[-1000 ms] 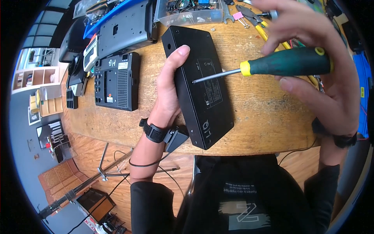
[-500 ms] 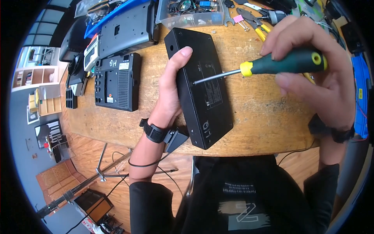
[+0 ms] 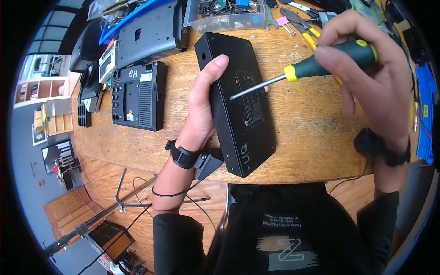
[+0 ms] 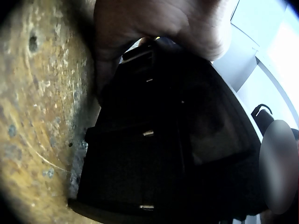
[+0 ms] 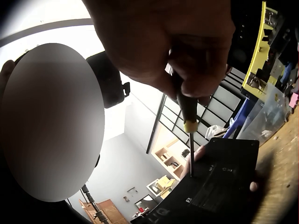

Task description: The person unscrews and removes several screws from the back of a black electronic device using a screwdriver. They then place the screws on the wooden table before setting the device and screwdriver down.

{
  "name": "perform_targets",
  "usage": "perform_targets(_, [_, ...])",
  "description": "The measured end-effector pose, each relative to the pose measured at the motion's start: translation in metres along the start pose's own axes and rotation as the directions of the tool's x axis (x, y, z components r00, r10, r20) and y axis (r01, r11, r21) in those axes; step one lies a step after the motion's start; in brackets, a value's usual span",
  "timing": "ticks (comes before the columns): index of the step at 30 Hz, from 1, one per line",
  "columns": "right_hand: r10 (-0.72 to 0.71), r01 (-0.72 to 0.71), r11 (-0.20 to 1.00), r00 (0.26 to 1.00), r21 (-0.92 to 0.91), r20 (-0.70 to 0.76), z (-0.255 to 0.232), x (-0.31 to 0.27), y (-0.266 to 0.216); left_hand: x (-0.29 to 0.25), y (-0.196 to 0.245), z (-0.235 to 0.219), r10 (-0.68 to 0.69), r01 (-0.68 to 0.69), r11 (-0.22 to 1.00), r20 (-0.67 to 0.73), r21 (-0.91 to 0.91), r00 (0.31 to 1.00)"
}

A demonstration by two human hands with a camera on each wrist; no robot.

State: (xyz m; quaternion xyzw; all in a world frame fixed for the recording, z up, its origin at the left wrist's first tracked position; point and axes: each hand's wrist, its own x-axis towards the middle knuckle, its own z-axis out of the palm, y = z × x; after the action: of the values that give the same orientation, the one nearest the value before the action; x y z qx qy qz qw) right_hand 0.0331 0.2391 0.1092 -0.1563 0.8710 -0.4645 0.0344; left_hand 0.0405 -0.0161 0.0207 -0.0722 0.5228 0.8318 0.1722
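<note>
The left hand [image 3: 201, 101] grips a black rectangular box [image 3: 243, 137] by its long side, thumb over the edge and a fingertip showing at the far side. In the right hand [image 3: 378, 78] is a green and yellow screwdriver [image 3: 316, 67], pinched by the handle; its tip touches the box's labelled face near the left edge. The right wrist view shows the screwdriver [image 5: 188, 109] meeting the box [image 5: 224, 172] below the right hand [image 5: 163, 46]. The left wrist view has the left hand [image 4: 159, 21] around the box [image 4: 126, 172], whose underside is dark.
On the wooden table [image 3: 311, 156] a black device [image 3: 137, 96] and a larger black panel [image 3: 149, 34] lie at the left. A clear bin of parts [image 3: 224, 23] stands at the back, with yellow-handled pliers [image 3: 309, 40] to its right. A blue tray [image 3: 425, 114] is at the far right.
The right hand has changed its hold on the screwdriver handle, thumb now across its upper side. The handle has tilted upward, while the tip stays at the same place on the box.
</note>
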Motion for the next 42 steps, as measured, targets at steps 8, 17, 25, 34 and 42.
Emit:
perform_targets(8, [-0.253, 0.253, 0.967, 0.967, -0.014, -0.01, -0.001, -0.001, 0.001, 0.005, -0.004, -0.008, -0.009, 0.008, 1.0, 0.049, 0.008, 0.999])
perform_targets(17, [-0.306, 0.306, 0.951, 0.952, -0.039, 0.004, 0.003, -0.002, 0.012, -0.001, 0.001, 0.0, -0.004, 0.005, 1.0, -0.028, 0.019, 1.0])
perform_targets(25, [0.004, -0.002, 0.99, 1.0, -0.139, 0.019, -0.003, -0.009, -0.014, -0.001, 0.001, -0.001, -0.028, 0.028, 1.0, -0.052, -0.006, 0.998])
perform_targets(34, [-0.354, 0.356, 0.93, 0.934, -0.095, 0.042, -0.004, -0.006, 0.01, -0.002, 0.002, 0.0, -0.012, 0.014, 1.0, -0.065, 0.027, 0.998])
perform_targets(42, [-0.063, 0.064, 0.997, 0.997, 0.041, -0.035, 0.003, -0.007, 0.004, -0.001, 0.0, 0.0, -0.024, 0.024, 1.0, -0.034, 0.001, 0.999])
